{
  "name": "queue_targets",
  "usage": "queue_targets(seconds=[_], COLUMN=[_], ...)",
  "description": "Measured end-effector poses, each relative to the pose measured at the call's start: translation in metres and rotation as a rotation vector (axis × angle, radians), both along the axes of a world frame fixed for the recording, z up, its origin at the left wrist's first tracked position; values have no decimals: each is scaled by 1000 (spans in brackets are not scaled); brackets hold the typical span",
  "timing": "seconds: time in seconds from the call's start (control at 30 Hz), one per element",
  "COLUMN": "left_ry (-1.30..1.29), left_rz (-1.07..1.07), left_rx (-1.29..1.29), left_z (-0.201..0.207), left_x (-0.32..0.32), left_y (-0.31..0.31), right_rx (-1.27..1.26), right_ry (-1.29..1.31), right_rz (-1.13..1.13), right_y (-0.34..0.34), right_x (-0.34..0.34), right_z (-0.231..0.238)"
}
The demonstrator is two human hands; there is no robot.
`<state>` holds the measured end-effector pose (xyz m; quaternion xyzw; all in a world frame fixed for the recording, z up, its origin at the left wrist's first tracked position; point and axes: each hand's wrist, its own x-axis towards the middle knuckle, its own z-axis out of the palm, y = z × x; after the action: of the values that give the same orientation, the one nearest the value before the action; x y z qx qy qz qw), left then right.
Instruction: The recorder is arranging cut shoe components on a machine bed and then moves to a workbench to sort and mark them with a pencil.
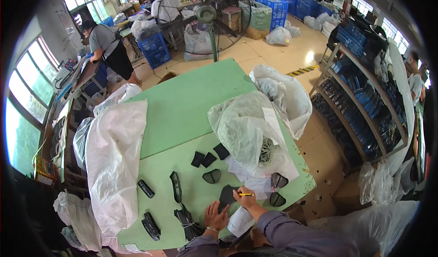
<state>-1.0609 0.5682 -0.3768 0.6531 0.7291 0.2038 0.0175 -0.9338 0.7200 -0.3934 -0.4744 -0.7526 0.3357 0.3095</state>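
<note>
My right hand (247,202) is closed round a yellow-and-black pencil (247,194). It rests against a dark, flat, curved piece (227,196) on the green table (182,111). My left hand (216,217) lies with its fingers spread at the lower left edge of that piece. A white sheet of paper (240,221) lies between my forearms. Just beyond my hands are a dark rounded pad (211,176) and written sheets (258,187). Left of my left hand sits a tied bundle of black strips (188,222).
A clear bag of pale cord (242,129) stands at the table's right. White sacking (114,161) hangs over its left side. Small black pieces (198,159) lie mid-table. A large fan (206,14) stands beyond, with a rack (360,97) at right. Other people work farther off.
</note>
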Motion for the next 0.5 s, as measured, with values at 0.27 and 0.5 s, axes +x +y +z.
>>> queue_targets(seconds=[0.27,0.5], left_ry=[21,7], left_rz=[17,22], left_rx=[-80,-53], left_z=[-4,-4], left_x=[0,0], left_y=[-4,-3], right_rx=[20,83], right_ry=[-14,-3], right_rz=[6,17], right_y=[-1,-1], right_x=[-1,0], right_z=[-3,-4])
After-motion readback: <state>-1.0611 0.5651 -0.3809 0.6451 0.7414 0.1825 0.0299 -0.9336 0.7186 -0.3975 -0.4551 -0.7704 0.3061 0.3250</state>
